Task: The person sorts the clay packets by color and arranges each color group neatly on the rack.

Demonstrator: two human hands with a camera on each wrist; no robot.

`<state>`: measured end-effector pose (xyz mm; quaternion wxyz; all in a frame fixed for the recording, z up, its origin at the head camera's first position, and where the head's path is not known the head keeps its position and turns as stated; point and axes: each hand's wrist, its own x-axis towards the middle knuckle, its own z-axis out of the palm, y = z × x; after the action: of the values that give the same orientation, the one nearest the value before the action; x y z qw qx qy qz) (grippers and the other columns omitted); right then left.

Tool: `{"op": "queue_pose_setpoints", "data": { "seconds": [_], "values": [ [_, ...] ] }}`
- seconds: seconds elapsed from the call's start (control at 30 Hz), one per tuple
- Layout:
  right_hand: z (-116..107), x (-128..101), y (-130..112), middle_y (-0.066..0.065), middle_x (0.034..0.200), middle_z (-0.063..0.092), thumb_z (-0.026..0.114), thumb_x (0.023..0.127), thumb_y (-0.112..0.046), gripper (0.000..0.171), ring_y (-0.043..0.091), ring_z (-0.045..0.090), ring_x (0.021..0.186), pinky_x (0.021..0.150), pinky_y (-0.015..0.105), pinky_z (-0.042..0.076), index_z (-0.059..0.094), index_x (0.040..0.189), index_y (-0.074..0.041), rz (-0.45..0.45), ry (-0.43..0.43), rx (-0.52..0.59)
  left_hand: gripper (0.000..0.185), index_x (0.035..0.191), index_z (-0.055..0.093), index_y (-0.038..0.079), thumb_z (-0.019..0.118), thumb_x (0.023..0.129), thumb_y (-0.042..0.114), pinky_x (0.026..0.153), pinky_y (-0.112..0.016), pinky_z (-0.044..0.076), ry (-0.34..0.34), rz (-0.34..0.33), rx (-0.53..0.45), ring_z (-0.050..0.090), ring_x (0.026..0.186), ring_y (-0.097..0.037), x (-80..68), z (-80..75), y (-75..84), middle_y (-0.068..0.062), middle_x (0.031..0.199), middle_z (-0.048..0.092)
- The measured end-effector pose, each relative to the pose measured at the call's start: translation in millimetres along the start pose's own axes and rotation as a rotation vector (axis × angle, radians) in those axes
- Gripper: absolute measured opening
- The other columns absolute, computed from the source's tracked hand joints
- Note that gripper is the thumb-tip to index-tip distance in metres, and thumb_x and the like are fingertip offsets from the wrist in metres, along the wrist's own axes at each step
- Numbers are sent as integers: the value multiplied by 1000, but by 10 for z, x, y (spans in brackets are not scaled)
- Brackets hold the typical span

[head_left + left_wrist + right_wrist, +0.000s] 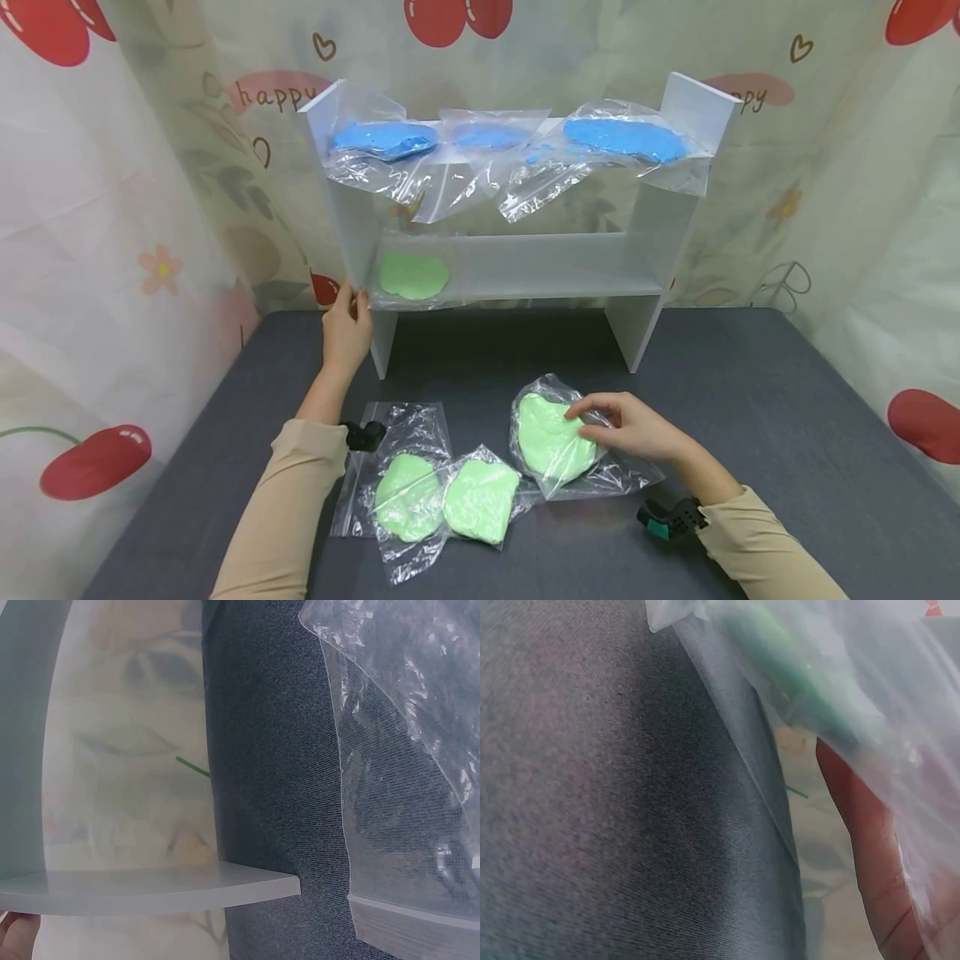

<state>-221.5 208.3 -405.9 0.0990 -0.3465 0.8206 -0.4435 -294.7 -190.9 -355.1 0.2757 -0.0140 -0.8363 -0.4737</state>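
Note:
At the left end of a white two-tier shelf (555, 267), my left hand (347, 337) grips the side panel's front edge. In the left wrist view, its fingertips (16, 934) show beside the white panel. My right hand (630, 425) pinches a clear zip bag holding a flat piece of light green clay (551, 437). The right wrist view shows the bag's plastic in front of one finger (870, 847), with the dark tabletop alongside. Two more bags of green clay (408, 498) (482, 502) lie overlapping on the table between my forearms.
One bag of green clay (414, 277) lies at the left of the lower shelf. Three bags of blue clay (386, 140) (487, 136) (626, 138) line the top shelf, their clear ends hanging over its front. A printed curtain (847, 208) surrounds the dark table (750, 400).

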Motion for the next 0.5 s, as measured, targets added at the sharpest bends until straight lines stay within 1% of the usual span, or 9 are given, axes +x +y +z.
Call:
{"op": "queue_pose_setpoints", "data": {
  "seconds": [0.2, 0.4, 0.5],
  "values": [
    [-24, -8, -45, 18, 110, 64, 61, 89, -10, 23, -3, 28, 44, 41, 19, 34, 62, 112, -5, 2, 38, 17, 42, 140, 42, 8, 40, 99, 20, 89, -50, 50, -7, -8, 0, 56, 117, -38, 2, -2, 3, -23, 130, 55],
    [-23, -2, -66, 20, 115, 62, 61, 90, -10, 26, -3, 35, 48, 47, 21, 41, 61, 115, -4, 21, 54, 38, 42, 140, 41, 8, 40, 99, 19, 90, -50, 50, -6, -8, -5, 56, 118, -38, 3, 0, 1, -24, 130, 54],
    [-21, 10, -74, 21, 117, 61, 61, 90, -11, 26, -2, 35, 47, 47, 21, 41, 61, 115, -4, 36, 71, 48, 42, 140, 41, 9, 40, 99, 19, 90, -50, 50, -4, -9, -7, 56, 117, -38, 3, 0, 1, -23, 130, 55]
  ]
}}
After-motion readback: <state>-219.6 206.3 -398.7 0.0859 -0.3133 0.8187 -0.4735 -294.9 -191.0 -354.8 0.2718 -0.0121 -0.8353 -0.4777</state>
